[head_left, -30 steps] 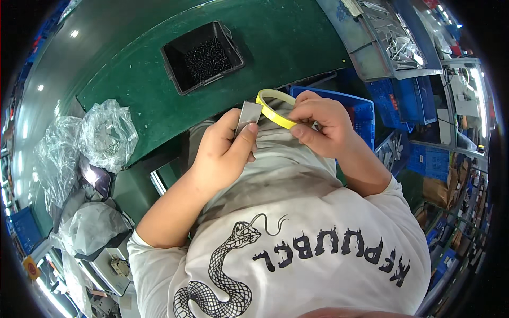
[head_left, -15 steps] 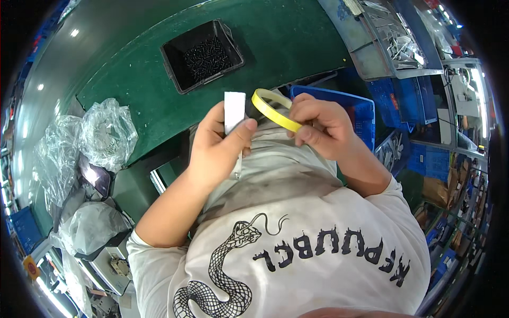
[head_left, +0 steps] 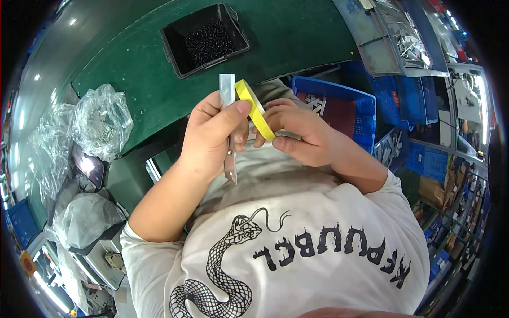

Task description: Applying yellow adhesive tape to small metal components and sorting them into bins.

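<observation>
My left hand [head_left: 214,124] is closed round a flat metal strip [head_left: 227,87], which stands roughly upright with its lower end showing small holes or rivets below the fist. In my right hand [head_left: 291,124] is a roll of yellow tape [head_left: 255,108], pinched at its lower edge between thumb and fingers. The roll is tilted, and its far edge comes right beside the strip and my left thumb. Whether tape and strip touch I cannot tell. Both hands are in front of my shirt, near the bench edge.
A black bin [head_left: 204,42] of small dark screw-like parts stands on the green bench [head_left: 127,69]. Clear plastic bags [head_left: 103,122] lie at the left. To the right are a blue crate [head_left: 366,114] with metal pieces inside and a grey bin [head_left: 408,50] of metal parts.
My right hand has brought the tape roll left, close up to the strip. The strip has turned, so its silvery face and more of its lower end now show.
</observation>
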`<state>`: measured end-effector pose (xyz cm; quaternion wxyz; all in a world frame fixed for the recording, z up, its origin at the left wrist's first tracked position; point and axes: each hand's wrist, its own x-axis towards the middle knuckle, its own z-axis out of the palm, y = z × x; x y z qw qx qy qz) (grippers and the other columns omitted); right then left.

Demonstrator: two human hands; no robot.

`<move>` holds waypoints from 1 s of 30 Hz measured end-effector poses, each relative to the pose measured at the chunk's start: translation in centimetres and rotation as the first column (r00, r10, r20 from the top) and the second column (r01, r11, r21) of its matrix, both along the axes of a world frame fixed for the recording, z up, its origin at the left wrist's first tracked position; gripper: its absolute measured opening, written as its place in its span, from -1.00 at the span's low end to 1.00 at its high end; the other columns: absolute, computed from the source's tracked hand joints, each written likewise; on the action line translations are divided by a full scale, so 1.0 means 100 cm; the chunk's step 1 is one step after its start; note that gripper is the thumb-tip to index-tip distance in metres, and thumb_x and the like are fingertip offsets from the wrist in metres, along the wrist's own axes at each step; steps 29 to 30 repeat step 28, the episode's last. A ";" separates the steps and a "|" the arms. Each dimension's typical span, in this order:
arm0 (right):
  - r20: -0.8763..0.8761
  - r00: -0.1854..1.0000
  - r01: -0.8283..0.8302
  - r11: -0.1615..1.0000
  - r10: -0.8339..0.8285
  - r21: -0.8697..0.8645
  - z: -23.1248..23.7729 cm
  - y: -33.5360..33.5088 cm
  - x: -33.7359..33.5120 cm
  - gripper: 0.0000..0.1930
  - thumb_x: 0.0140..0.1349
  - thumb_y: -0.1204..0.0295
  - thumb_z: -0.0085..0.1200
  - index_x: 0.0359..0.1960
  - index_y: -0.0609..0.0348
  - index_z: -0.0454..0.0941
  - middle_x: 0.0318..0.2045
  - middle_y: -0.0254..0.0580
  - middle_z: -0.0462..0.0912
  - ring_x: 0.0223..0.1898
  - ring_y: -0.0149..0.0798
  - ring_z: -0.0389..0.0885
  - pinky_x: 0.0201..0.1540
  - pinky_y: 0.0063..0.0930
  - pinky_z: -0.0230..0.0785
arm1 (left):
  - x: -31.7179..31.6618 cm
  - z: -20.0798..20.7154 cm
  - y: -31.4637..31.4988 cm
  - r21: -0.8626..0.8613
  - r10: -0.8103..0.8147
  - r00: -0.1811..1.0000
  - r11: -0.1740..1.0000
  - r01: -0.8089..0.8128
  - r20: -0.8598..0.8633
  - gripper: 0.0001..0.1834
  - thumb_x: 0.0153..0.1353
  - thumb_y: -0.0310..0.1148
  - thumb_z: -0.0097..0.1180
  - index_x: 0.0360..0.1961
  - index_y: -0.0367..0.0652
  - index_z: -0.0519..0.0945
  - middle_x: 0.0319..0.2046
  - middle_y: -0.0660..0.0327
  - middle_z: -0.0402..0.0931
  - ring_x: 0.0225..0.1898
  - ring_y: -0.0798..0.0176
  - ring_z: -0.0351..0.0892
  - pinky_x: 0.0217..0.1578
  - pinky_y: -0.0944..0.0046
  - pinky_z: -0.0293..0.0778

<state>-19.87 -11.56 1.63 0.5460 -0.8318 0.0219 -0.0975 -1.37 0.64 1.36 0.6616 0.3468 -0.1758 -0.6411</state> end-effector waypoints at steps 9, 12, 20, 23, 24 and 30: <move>-0.368 0.915 0.351 0.781 -0.167 0.516 0.019 0.019 0.014 -0.66 0.25 0.54 -0.18 -0.01 0.38 0.54 -0.08 -0.13 0.62 0.05 -0.28 0.53 0.24 -0.39 0.21 | -0.011 0.003 0.000 0.026 0.135 0.970 0.989 -0.143 0.203 -0.92 0.29 -0.49 0.17 -0.31 -0.25 0.52 -0.59 0.25 0.54 -0.64 0.48 0.41 -0.57 0.45 0.32; -0.375 0.914 0.368 0.704 -0.154 0.607 0.014 0.018 0.017 -0.66 0.25 0.54 -0.18 -0.02 0.40 0.54 -0.08 -0.16 0.62 0.03 -0.36 0.53 0.18 -0.45 0.27 | -0.013 0.003 0.001 0.062 0.142 0.952 0.984 -0.165 0.273 -0.92 0.27 -0.50 0.19 -0.30 -0.26 0.53 -0.54 0.23 0.56 -0.60 0.49 0.43 -0.57 0.47 0.33; -0.346 0.926 0.361 0.616 -0.150 0.700 0.003 0.020 0.019 -0.67 0.25 0.56 -0.20 -0.03 0.41 0.54 -0.13 -0.18 0.63 -0.03 -0.40 0.53 0.12 -0.48 0.32 | -0.017 0.009 0.001 0.087 0.104 0.927 0.986 -0.144 0.361 -0.93 0.28 -0.51 0.17 -0.29 -0.29 0.53 -0.53 0.23 0.57 -0.58 0.49 0.45 -0.57 0.47 0.33; -0.335 0.926 0.365 0.631 -0.172 0.684 0.003 0.023 0.020 -0.68 0.24 0.59 -0.20 -0.04 0.40 0.53 -0.18 -0.20 0.60 -0.09 -0.40 0.52 0.10 -0.49 0.32 | -0.018 0.009 0.001 0.089 0.118 0.928 0.983 -0.159 0.353 -0.92 0.28 -0.51 0.17 -0.29 -0.29 0.53 -0.54 0.23 0.57 -0.58 0.48 0.46 -0.57 0.46 0.33; -0.354 0.917 0.379 0.669 -0.181 0.639 0.001 0.024 0.020 -0.69 0.24 0.60 -0.20 -0.05 0.40 0.53 -0.20 -0.22 0.59 -0.11 -0.40 0.52 0.09 -0.48 0.32 | -0.018 0.010 0.001 0.091 0.125 0.929 0.982 -0.167 0.349 -0.92 0.28 -0.51 0.17 -0.29 -0.30 0.53 -0.54 0.22 0.57 -0.58 0.48 0.46 -0.57 0.45 0.33; -0.303 0.937 0.340 0.669 -0.177 0.661 -0.004 0.028 0.021 -0.82 0.27 0.48 -0.12 -0.23 0.28 0.52 -0.31 -0.34 0.54 -0.22 -0.50 0.42 -0.10 -0.57 0.27 | -0.020 0.009 0.001 0.107 0.127 0.928 0.979 -0.174 0.351 -0.91 0.28 -0.51 0.17 -0.28 -0.31 0.52 -0.53 0.21 0.58 -0.58 0.46 0.48 -0.57 0.45 0.34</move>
